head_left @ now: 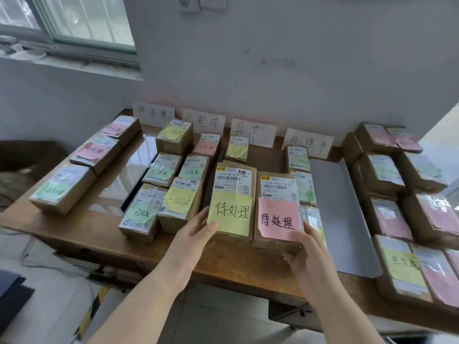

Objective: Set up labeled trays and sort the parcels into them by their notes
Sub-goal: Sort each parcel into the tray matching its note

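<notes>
a: both hands are on parcels. the left hand presses flat against the left side of the brown cardboard parcel with the yellow sticky note, fingers spread along its edge. the right hand cups the near right corner of the brown cardboard parcel with the pink sticky note, thumb up its right side.

b: so squeezed together as a pair?

a: looks that way. the two touch side by side, clamped from the outside, above the near middle of the wooden table. whether they rest on anything underneath, i cannot tell.

b: where should they go?

a: both notes read 待处理. the white paper label with those characters leans on the wall at the far left, and the row of note-bearing brown parcels at the left edge sits under it.

b: what could go wrong?

a: only sideways pressure holds the pair, so if either palm eases off, one could slide out between them. the carry also crosses the cluster of parcels with green and yellow notes, which a low pass could knock out of line. and the transparent tray is hard to see, so its rim could catch a corner.
</notes>
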Demonstrator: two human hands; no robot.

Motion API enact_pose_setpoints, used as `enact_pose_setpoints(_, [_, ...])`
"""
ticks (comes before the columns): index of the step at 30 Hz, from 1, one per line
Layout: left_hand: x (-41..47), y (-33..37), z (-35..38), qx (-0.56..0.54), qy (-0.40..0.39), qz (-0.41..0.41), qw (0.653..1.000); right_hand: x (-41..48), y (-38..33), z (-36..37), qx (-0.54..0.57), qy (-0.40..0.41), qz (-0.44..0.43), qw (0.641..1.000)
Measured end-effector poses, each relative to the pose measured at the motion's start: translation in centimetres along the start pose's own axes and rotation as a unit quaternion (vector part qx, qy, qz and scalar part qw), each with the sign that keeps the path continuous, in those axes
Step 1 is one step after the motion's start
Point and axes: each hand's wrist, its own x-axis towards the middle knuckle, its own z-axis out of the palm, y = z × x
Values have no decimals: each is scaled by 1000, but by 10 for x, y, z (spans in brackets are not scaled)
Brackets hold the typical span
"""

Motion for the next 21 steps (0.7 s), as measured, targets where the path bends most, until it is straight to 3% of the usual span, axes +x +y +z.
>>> enact_pose_setpoints(21, [89, 40, -2, 5, 60, -1, 998, 101, -29, 31, 24, -34, -9, 999])
